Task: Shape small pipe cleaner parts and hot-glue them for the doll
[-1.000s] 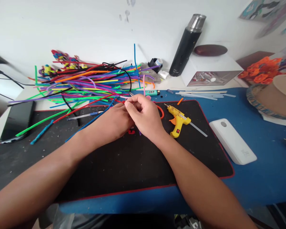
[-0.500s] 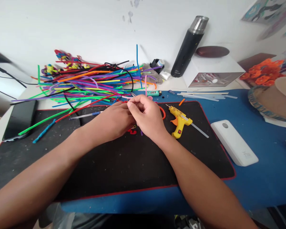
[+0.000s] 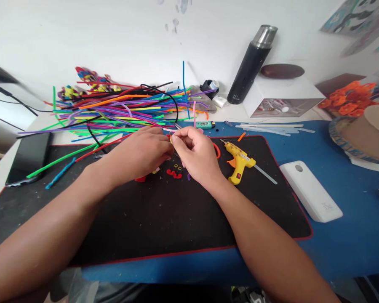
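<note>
My left hand [image 3: 142, 149] is closed, knuckles up, over the black mat [image 3: 164, 223]; its fingertips and whatever they grip are hidden. Close beside it, my right hand [image 3: 196, 151] pinches something small, with a thin yellow tip showing at its fingers; I cannot make out what it is. Below the hands lie a wavy red piece [image 3: 174, 174] and two small yellow rings [image 3: 177, 167]. A short purple piece [image 3: 189, 177] is next to my right wrist. The yellow glue gun [image 3: 240, 161] rests to the right.
A pile of coloured pipe cleaners [image 3: 120, 107] spreads behind the mat. A phone [image 3: 30, 158] lies at the left, a white power bank [image 3: 311, 190] at the right. A black flask [image 3: 251, 65], a white box [image 3: 284, 94], a lighter [image 3: 205, 125] and glue sticks [image 3: 268, 127] are at the back.
My left hand has moved slightly left and up, away from my right hand. The red piece and yellow rings now show more fully between them. The view has shifted a little.
</note>
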`<state>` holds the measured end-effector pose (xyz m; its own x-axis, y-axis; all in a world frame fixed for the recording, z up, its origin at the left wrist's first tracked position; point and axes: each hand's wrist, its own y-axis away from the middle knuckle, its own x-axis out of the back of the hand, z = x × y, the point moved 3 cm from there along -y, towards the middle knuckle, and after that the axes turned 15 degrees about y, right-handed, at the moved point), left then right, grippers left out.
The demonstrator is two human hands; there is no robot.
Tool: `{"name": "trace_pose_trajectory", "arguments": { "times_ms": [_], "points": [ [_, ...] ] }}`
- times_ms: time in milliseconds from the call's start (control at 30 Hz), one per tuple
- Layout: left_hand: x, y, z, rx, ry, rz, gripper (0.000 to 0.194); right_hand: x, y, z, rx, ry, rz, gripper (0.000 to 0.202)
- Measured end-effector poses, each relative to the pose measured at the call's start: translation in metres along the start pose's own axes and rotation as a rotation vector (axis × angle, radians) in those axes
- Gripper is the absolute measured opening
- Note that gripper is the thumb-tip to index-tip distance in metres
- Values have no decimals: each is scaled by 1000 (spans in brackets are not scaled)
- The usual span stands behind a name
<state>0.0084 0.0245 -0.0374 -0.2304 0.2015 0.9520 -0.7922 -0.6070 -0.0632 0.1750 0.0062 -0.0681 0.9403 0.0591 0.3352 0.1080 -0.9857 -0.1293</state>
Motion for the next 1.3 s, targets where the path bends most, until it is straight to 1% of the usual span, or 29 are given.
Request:
{"name": "trace_pose_trajectory", "arguments": {
  "times_ms": [100,200,300,433,500,633,733,800,900,1000,1067,1133,1300],
  "points": [
    [-1,-1,2,-8,14,-2,24,0,1,-1,-4,-11,2,17],
    [7,-1,3,9,29,50,24,3,0,-2,-1,-22,7,18],
    [25,2,2,39,52,163,27,9,-4,1,-3,-43,43,21],
    [47,12,1,83,101,328,31,17,-12,10,-28,-116,131,24],
    [53,19,2,95,134,400,33,19,-14,13,-58,-142,149,26],
    [57,37,7,132,205,476,32,19,-13,15,-99,-153,150,30],
    [55,57,6,168,206,552,30,17,-10,13,-67,-79,169,27],
    [51,71,2,222,168,656,25,15,-8,13,-48,-19,168,26],
    [37,86,-6,318,120,770,23,13,-6,13,-29,40,163,25],
    [20,92,-13,356,127,869,22,11,-6,13,-18,65,170,23],
    [13,93,-17,349,118,907,23,8,-6,13,-16,63,183,23],
    [9,93,-19,338,87,916,24,3,-6,13,-22,47,192,23],
    [9,97,-22,287,30,944,24,-11,-6,7,-7,40,116,25]
  ]
}}
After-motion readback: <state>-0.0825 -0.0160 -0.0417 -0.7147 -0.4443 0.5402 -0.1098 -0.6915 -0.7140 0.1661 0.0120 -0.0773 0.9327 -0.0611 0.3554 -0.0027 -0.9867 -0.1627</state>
